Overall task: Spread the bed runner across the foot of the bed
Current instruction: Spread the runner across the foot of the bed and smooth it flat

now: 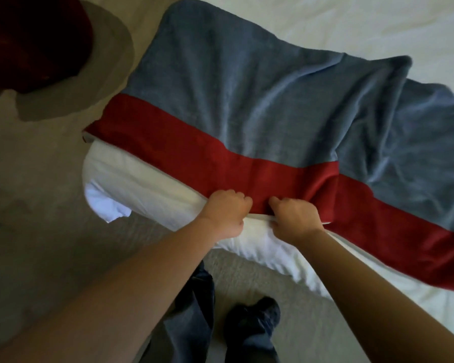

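The bed runner (247,113), blue with a red band, lay rumpled across the foot of the bed (351,27). My left hand (224,213) and right hand (294,218) both gripped its red hem, side by side, I judged to draw it square with the mattress edge. Its right end ran out of frame, and my fingertips were seemingly tucked under the hem.

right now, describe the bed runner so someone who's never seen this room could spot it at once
Find the white bed filling the right of the view. Across its near end lies the bed runner, its near edge gripped by the left hand and right hand. It is the only coloured cloth there: grey-blue with a wide red band.
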